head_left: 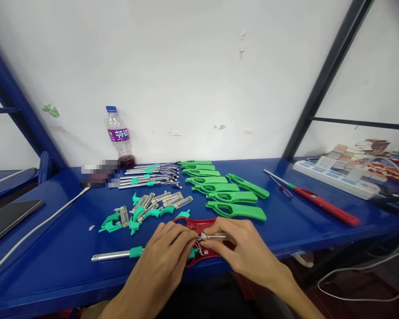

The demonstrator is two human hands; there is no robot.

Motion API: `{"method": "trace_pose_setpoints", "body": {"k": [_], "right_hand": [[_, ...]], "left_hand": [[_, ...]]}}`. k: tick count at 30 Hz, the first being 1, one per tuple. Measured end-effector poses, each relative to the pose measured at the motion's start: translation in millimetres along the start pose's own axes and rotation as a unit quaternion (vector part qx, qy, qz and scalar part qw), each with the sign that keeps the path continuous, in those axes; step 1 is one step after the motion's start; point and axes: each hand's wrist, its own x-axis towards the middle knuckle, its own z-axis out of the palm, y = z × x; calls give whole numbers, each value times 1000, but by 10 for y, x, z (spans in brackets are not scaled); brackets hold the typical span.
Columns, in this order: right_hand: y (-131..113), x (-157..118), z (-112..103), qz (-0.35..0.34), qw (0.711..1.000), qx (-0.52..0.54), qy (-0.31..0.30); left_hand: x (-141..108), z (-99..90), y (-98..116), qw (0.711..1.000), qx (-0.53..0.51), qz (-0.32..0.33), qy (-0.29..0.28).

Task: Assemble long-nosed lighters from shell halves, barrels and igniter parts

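Over an open red lighter casing (199,227), my right hand (248,243) pinches a clear lighter fuel tank (221,236) between thumb and fingers, its nozzle end pointing left. My left hand (166,250) has its fingertips pressed together at that nozzle; what they grip is too small to tell. Thin white wires (198,246) and a teal part (193,254) show below the fingertips. A metal lighter tube (115,255) with a teal collar sticks out to the left from under my left hand, which hides the casing's left end.
Beyond my hands lie loose clear tanks (168,199) with teal triggers (111,223), metal tubes with wires (142,181) and green casings (236,210). A red lighter (326,206), a screwdriver (286,191) and a power strip (335,178) are right; a bottle (119,135) and phone (13,217) left.
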Motion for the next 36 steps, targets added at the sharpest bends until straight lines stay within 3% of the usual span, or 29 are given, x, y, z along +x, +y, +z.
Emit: {"method": "trace_pose_setpoints", "body": {"k": [6,13,23,30,36], "right_hand": [[21,7,7,-22,999,-25,-23],[46,5,29,-44,998,-37,-8],[-32,5,-44,-5,999,26,47],[-22,21,-56,33,997,54,33],[6,30,-46,24,998,51,30]], "left_hand": [[-79,53,-19,1000,-4,-4,-18],[-74,38,-18,1000,-2,-5,-14],[-15,29,-10,1000,7,-15,11],[-5,5,25,999,33,14,21],[-1,25,17,1000,17,11,24]]}}
